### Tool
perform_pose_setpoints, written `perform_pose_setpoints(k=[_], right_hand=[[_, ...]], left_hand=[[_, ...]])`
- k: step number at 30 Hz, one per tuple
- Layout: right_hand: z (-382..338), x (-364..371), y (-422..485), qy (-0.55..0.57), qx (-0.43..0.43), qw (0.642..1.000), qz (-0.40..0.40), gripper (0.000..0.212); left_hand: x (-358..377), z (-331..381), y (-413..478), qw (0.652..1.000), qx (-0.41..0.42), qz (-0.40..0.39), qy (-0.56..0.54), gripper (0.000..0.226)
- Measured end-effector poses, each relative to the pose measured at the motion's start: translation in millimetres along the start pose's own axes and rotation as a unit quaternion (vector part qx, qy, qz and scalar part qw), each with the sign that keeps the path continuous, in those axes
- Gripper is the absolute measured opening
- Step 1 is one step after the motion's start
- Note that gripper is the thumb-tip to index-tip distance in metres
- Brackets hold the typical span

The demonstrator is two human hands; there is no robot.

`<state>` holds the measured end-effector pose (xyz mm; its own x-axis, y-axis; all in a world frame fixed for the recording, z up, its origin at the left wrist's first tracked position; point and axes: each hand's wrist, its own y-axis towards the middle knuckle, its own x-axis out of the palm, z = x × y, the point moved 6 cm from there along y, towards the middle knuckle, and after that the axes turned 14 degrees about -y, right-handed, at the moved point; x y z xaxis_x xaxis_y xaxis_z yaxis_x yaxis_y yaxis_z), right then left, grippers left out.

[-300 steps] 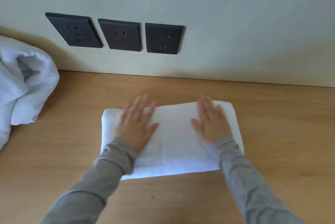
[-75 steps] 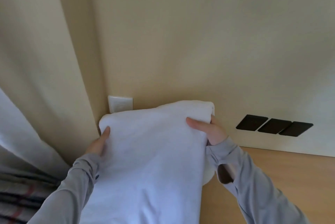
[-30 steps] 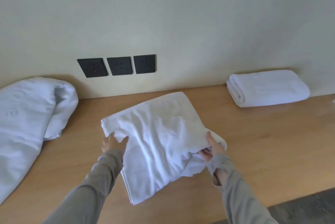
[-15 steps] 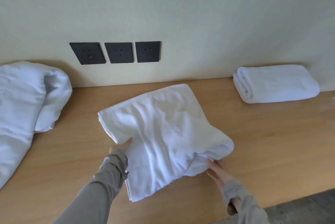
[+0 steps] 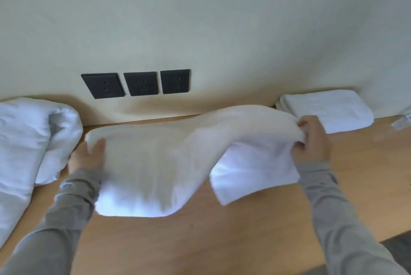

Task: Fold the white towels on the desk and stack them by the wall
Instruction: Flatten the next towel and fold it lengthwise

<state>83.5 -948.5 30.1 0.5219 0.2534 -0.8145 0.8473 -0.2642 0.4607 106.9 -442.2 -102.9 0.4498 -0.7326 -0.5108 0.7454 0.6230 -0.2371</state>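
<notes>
The right hand (image 5: 311,144), at centre right of the frame, is closed round the right edge of a white cloth towel (image 5: 164,159), the fingers being curled over the bunched hem, which is held raised above the light wooden desk (image 5: 222,237). The towel's left edge is pinched by the left hand (image 5: 85,159) at centre left, the thumb laid on top and the fingers hidden beneath the cloth. The towel is spread between the two hands, its left part resting on the desk and a fold hanging under the right hand. Both forearms, in grey sleeves (image 5: 329,203), are extended from the lower corners. A folded white towel (image 5: 329,111) is set against the pale wall (image 5: 222,18) at upper right, just beyond the right hand. A heap of unfolded white cloth (image 5: 24,141) lies at the left edge, below and left of three black wall sockets (image 5: 140,83).
</notes>
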Motion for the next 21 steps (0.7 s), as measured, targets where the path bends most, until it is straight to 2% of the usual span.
perform_pose_setpoints(k=[2, 3, 5, 6, 8, 9, 10, 11, 14, 19, 21], right_hand=[[13, -17, -13, -0.074, -0.037, 0.996, 0.021, 0.046], [23, -13, -32, -0.105, -0.035, 0.994, -0.009, 0.045], [48, 16, -79, -0.139, -0.030, 0.981, -0.132, 0.047], [61, 37, -107, -0.170, -0.046, 0.962, -0.211, 0.053], [87, 73, -166, -0.263, -0.042, 0.866, -0.422, 0.068], [99, 83, -190, -0.302, -0.020, 0.819, -0.487, 0.074], [104, 89, -205, -0.315, 0.002, 0.794, -0.520, 0.077], [103, 92, -211, -0.312, 0.016, 0.791, -0.526, 0.078], [76, 104, -198, -0.284, 0.020, 0.826, -0.487, 0.077], [-10, 149, -168, -0.208, -0.063, 0.867, -0.448, 0.067], [-49, 170, -160, -0.189, -0.105, 0.871, -0.441, 0.065]], left_hand=[[-18, -19, 9, 1.000, 0.001, 0.008, 0.020, 0.063], [-23, -34, 10, 1.000, -0.007, 0.004, 0.030, 0.061], [-27, -70, 5, 0.998, -0.037, -0.015, 0.049, 0.057], [-26, -88, 0, 0.997, -0.059, -0.024, 0.052, 0.059], [-24, -121, -9, 0.992, -0.103, -0.045, 0.063, 0.062], [-22, -133, -12, 0.989, -0.122, -0.055, 0.070, 0.063], [-20, -143, -15, 0.986, -0.138, -0.062, 0.077, 0.063], [-19, -149, -15, 0.983, -0.150, -0.066, 0.082, 0.064], [-13, -153, -14, 0.981, -0.158, -0.073, 0.082, 0.066], [-8, -152, -14, 0.983, -0.158, -0.063, 0.066, 0.068], [-13, -151, -10, 0.986, -0.159, -0.044, 0.036, 0.063]])
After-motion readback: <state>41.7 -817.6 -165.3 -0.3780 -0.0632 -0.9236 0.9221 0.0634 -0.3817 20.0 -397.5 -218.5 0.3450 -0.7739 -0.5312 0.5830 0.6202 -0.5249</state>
